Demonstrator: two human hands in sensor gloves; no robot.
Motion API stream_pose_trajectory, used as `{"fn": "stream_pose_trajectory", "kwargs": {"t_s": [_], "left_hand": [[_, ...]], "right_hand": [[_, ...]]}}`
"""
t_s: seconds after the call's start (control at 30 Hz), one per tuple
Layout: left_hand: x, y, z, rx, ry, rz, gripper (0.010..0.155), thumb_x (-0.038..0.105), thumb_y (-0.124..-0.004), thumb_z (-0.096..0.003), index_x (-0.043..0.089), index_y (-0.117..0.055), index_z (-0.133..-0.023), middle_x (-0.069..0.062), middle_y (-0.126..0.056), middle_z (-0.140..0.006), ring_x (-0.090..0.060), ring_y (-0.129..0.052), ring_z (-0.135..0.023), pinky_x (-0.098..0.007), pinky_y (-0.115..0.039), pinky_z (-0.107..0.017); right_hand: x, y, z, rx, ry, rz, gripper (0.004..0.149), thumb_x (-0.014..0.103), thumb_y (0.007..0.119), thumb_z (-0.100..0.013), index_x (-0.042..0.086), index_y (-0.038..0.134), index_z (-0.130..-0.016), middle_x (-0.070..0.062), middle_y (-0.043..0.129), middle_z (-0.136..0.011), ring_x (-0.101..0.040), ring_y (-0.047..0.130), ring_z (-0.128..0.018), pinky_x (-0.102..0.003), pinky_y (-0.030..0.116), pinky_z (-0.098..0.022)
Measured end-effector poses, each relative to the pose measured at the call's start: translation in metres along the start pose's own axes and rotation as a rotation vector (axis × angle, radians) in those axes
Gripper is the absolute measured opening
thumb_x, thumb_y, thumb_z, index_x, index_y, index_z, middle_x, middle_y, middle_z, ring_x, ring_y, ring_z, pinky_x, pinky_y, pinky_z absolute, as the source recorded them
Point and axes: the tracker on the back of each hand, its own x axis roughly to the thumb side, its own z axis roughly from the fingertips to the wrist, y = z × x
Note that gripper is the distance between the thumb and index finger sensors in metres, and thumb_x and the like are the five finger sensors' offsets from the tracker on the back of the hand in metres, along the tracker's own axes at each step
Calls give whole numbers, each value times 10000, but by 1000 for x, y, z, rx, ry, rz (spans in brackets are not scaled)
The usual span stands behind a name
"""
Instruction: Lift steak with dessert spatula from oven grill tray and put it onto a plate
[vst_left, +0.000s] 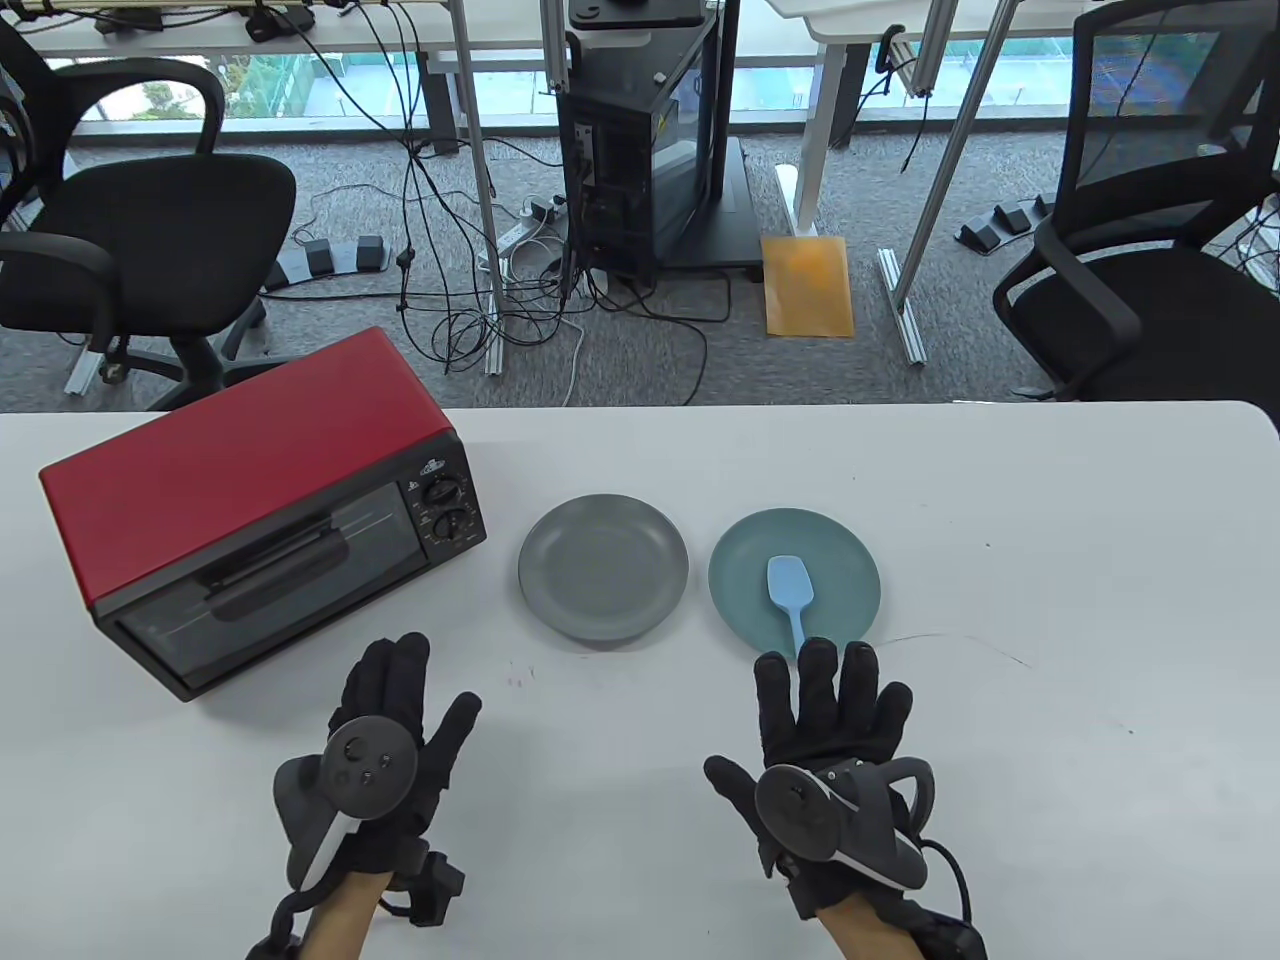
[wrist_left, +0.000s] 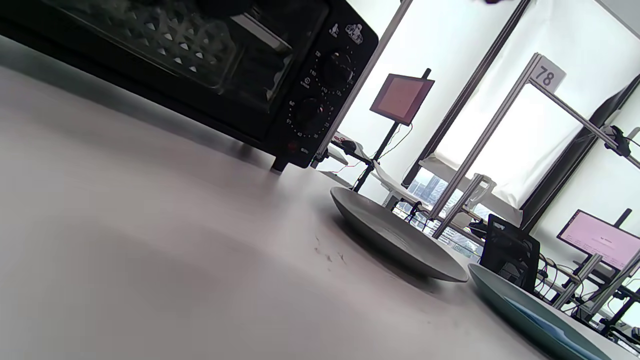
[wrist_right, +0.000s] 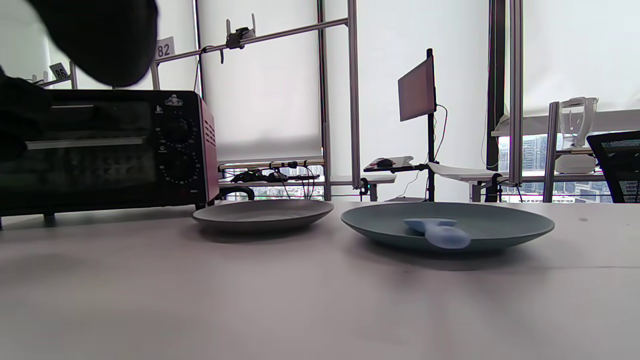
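Note:
A red toaster oven (vst_left: 265, 515) (wrist_left: 215, 60) (wrist_right: 105, 150) stands at the table's left with its glass door closed; no steak or grill tray shows. A grey plate (vst_left: 603, 580) (wrist_left: 395, 235) (wrist_right: 262, 214) sits in the middle. To its right a teal plate (vst_left: 795, 580) (wrist_right: 500, 225) (wrist_left: 530, 315) carries a light blue dessert spatula (vst_left: 791, 595) (wrist_right: 435, 232). My left hand (vst_left: 385, 725) lies flat and open on the table in front of the oven. My right hand (vst_left: 835, 715) lies flat and open, fingertips just short of the spatula's handle.
The white table (vst_left: 1050, 620) has bare surface at right and between my hands. A thin dark wire (vst_left: 960, 642) lies right of the teal plate. Office chairs (vst_left: 130, 230), desks and cables stand beyond the far edge.

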Motion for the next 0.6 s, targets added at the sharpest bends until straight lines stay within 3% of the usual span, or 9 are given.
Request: {"fn": "stream_pose_trajectory", "kwargs": {"t_s": [0.27, 0.6], "left_hand": [[-24, 10, -7, 13, 75, 201, 797, 669, -489, -578, 187, -329, -1193, -229, -463, -1232, -518, -571, -1116, -672, -561, -762], [-68, 20, -17, 8, 220, 637, 758, 641, -480, -608, 150, -417, -1182, -208, -644, -1162, -478, -751, -1027, -616, -656, -730]], "right_hand": [[-1, -2, 0, -16, 1, 8, 1033, 614, 727, -494, 86, 25, -1037, -334, -72, -990, -690, -64, -853, -877, 118, -486], [2, 0, 0, -10, -9, 11, 1026, 606, 726, -497, 86, 25, -1037, -334, -76, -987, -690, -63, -852, -877, 120, -487]]}}
